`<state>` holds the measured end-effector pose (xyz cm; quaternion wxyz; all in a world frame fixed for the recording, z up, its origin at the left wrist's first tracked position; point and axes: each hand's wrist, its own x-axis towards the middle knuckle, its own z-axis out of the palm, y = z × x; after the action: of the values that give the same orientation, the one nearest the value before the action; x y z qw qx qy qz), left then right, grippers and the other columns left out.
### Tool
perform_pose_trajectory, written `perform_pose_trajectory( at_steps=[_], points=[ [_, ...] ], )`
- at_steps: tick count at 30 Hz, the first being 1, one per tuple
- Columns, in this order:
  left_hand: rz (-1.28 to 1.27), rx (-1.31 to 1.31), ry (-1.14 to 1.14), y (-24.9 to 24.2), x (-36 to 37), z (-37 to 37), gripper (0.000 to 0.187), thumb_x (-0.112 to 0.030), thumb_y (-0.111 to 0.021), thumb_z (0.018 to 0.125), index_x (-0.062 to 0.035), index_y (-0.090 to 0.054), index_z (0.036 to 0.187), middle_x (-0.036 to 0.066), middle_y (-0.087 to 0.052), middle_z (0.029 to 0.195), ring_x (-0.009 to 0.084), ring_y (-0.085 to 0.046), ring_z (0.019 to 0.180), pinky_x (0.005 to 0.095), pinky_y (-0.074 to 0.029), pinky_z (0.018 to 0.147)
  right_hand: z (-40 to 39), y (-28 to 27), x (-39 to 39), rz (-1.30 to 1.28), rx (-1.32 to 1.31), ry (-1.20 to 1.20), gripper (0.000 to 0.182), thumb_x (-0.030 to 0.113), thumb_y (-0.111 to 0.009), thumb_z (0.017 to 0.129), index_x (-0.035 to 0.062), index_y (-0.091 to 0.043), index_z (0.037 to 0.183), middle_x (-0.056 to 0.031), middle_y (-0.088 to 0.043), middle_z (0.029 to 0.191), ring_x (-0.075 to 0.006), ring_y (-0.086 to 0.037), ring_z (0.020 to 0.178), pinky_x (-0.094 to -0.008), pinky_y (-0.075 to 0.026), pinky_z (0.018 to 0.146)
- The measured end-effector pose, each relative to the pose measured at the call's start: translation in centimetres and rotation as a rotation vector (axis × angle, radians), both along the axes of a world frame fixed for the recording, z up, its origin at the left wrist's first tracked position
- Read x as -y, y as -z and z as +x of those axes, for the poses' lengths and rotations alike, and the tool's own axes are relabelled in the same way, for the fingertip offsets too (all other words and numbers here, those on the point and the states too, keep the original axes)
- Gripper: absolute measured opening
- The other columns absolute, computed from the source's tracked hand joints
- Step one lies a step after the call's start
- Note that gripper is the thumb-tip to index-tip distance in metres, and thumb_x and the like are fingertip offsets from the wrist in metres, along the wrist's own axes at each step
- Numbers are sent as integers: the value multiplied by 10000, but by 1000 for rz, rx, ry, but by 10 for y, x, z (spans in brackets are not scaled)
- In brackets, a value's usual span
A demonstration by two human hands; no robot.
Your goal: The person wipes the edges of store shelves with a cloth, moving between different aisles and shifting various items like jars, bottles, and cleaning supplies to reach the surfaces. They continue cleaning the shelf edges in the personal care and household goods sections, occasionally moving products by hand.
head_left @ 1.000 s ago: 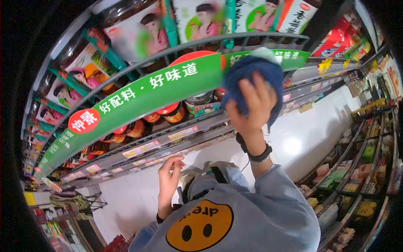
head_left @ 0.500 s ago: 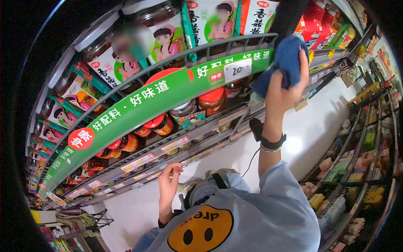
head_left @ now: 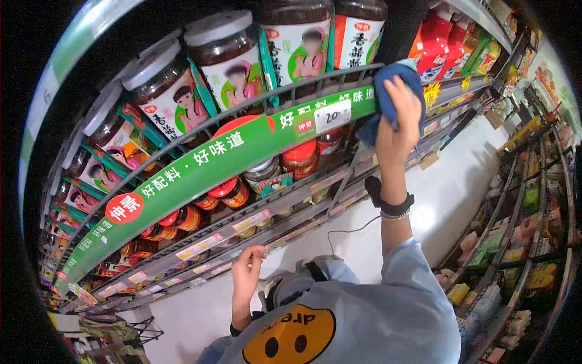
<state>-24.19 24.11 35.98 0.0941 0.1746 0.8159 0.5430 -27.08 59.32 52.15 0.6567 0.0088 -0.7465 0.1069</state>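
My right hand (head_left: 400, 118) is closed on a dark blue cloth (head_left: 383, 85). It presses the cloth against the right end of the shelf's front rail, where a green label strip (head_left: 242, 147) ends. A price tag (head_left: 333, 117) reading 20 hangs just left of the cloth. My left hand (head_left: 247, 270) hangs low in front of the lower shelves, fingers loosely curled together, with nothing visible in it. Above the strip, jars with white lids and white labels (head_left: 176, 109) stand behind the wire rail (head_left: 227, 112).
Red-lidded jars (head_left: 300, 159) stand on the shelf below. Red packages (head_left: 433, 51) fill the shelf at the upper right. Another stocked shelf (head_left: 509, 242) runs along the aisle's right side. A dark cable (head_left: 351, 231) crosses the white floor (head_left: 442, 200).
My right hand and the cloth have moved slightly left and down along the rail. My left hand is a little lower, its fingers more curled. The view has shifted, showing more of the upper jars.
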Motion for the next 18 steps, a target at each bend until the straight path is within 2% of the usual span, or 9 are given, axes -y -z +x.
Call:
perform_pose_trajectory(
  at_steps=[2,4,9,14,18],
  points=[
    [-2,11,-20,2,5,0,140,-106,-501,895,-35,-612,942,77,-638,740,129,-611,690,239,-457,568,-1,-12,-7,-94,-103,-68,502,-86,-449,649,17,-592,1119,-167,-567,1183,-313,-504,1136,-415,-299,1016],
    [22,-3,-16,11,10,-1,139,-105,-501,896,-35,-612,939,78,-638,741,126,-612,696,240,-456,568,-5,-39,-11,-60,-187,-102,509,-75,-435,652,20,-586,1129,-171,-561,1192,-328,-492,1141,-410,-298,1016],
    [-3,6,-31,9,13,1,143,-106,-500,898,-30,-613,941,79,-637,742,121,-605,684,247,-459,569,-27,-102,-26,183,-184,-94,536,41,-503,687,55,-513,1223,-168,-471,1293,-346,-421,1191,-425,-270,1028],
    [-9,30,-17,18,4,0,142,-102,-504,895,-30,-613,950,78,-639,737,131,-617,673,250,-465,572,-24,-88,-31,180,-169,-112,538,10,-474,684,58,-525,1217,-168,-483,1283,-336,-439,1183,-404,-291,1021],
    [2,-18,62,24,-8,-1,141,-94,-507,890,-30,-613,957,82,-641,731,129,-612,653,263,-481,584,-7,-54,-29,30,1,-152,542,-71,-424,677,56,-552,1188,-169,-503,1260,-323,-454,1187,-379,-311,1018]
  ],
)
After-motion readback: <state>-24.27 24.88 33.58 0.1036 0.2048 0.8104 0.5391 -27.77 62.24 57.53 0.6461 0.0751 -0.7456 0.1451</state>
